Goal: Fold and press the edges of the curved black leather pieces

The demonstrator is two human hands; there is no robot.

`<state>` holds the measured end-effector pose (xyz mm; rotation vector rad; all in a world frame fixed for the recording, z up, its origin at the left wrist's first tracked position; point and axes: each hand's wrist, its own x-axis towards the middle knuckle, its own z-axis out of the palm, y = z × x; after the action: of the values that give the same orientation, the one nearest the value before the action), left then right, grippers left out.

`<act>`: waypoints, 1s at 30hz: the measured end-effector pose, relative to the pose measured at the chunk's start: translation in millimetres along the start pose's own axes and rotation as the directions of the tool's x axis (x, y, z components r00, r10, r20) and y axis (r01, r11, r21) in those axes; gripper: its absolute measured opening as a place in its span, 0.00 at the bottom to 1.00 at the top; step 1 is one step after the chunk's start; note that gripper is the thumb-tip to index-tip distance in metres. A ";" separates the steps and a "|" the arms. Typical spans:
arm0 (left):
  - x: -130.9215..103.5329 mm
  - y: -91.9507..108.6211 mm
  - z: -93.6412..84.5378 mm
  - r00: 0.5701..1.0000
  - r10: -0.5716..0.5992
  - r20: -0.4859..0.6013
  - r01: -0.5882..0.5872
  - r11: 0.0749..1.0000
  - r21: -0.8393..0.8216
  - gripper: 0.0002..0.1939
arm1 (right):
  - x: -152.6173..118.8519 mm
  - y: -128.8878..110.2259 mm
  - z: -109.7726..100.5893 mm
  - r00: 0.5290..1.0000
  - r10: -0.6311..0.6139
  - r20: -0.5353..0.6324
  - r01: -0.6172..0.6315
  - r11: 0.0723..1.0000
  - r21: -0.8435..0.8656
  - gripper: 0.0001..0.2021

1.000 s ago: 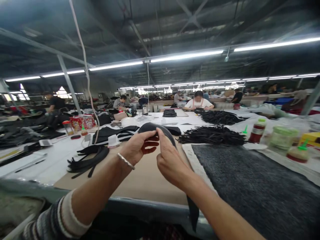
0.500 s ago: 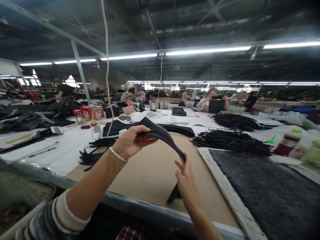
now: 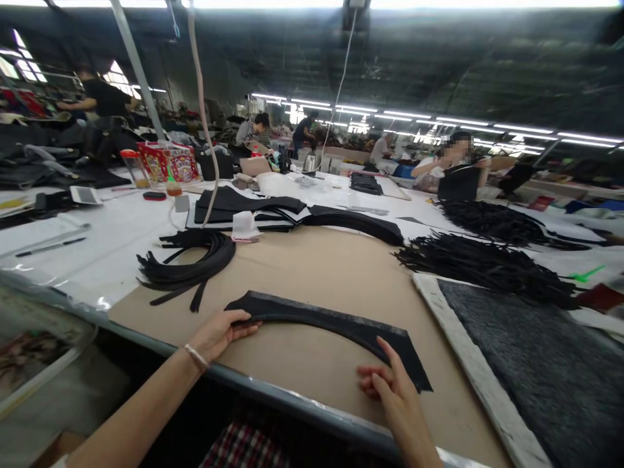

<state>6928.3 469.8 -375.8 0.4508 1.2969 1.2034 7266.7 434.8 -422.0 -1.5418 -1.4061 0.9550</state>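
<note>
A curved black panel [image 3: 316, 313], thin like leather or fabric, lies across the brown board [image 3: 302, 374] with its arched edge toward me. My left hand [image 3: 221, 333] pinches its left end, thumb on top and fingers underneath. At the right end, my right hand [image 3: 397, 390] rests its outstretched index finger on the panel; the thumb is apart and the other fingers are loosely bent, gripping nothing. Beyond it lie a stack of similar curved black panels [image 3: 353, 224] and, to the left, a bundle of black strips [image 3: 209, 260].
A pale-framed board with a dark fuzzy surface [image 3: 536, 364] lies on the right. Behind it is a heap of black strips [image 3: 487, 266]. A small white block [image 3: 245, 225] stands near the stacked pieces. A hanging cord [image 3: 202, 104] drops at left. A co-worker [image 3: 458, 169] holds black material across the table.
The black panel has come down from the air onto the board and spread out flat. My right hand has loosened from its grip, while my left still holds its end. The view has tilted downward.
</note>
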 end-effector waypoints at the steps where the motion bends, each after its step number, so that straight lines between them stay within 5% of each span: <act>1: 0.9 0.1 -5.0 1.000 0.016 -0.002 -0.016 0.999 0.049 0.05 | -2.9 -4.0 -6.1 1.000 -0.022 -0.013 0.021 0.994 -0.104 0.25; 3: 1.8 3.2 -14.4 0.997 0.070 -0.043 -0.062 0.984 0.169 0.09 | -3.7 -12.8 -16.1 0.981 -0.188 -0.053 0.156 0.919 -0.361 0.19; 5: 1.3 7.1 -22.6 0.975 0.170 -0.141 -0.121 0.944 0.307 0.17 | 0.7 -15.1 -20.4 0.916 -0.401 -0.012 0.321 0.751 -0.578 0.18; 8: -3.9 8.6 -29.3 0.853 0.458 -0.250 -0.274 0.801 0.532 0.26 | 8.0 -2.1 -16.5 0.843 -0.527 0.113 0.426 0.523 -0.738 0.19; 9: -6.4 6.9 -29.4 0.784 0.591 -0.188 -0.346 0.669 0.657 0.25 | 9.0 4.2 -14.0 0.829 -0.542 0.139 0.435 0.468 -0.769 0.19; 11: -10.3 -0.1 -26.9 0.656 0.744 0.127 -0.450 0.250 0.857 0.18 | 8.9 15.0 -10.0 0.802 -0.572 0.170 0.445 0.384 -0.809 0.20; 13: -10.7 -10.2 -23.1 0.612 0.664 0.429 -0.491 -0.107 0.865 0.13 | 7.8 20.5 -8.8 0.779 -0.596 0.196 0.459 0.327 -0.826 0.20; 14: -9.6 -15.2 -21.6 0.618 0.613 0.492 -0.502 -0.173 0.847 0.12 | 7.4 21.2 -9.0 0.767 -0.606 0.211 0.468 0.304 -0.830 0.21; 18: -1.4 -25.7 -20.7 0.639 0.573 0.513 -0.491 -0.210 0.846 0.13 | 6.8 17.9 -9.9 0.758 -0.609 0.232 0.470 0.265 -0.842 0.21; 27: 6.5 -22.0 -20.7 0.603 0.592 0.534 -0.499 -0.242 0.832 0.12 | 4.3 10.6 -7.1 0.793 -0.570 0.214 0.413 0.246 -0.877 0.21; 30: 6.6 -21.3 -24.1 0.546 0.697 0.465 -0.498 -0.177 0.849 0.13 | 3.0 8.3 -5.2 0.799 -0.559 0.223 0.410 0.235 -0.881 0.20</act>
<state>6914.6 459.0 -403.7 2.2801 2.0138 0.9360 7274.9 437.0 -427.7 -1.5887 -2.3035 -0.4940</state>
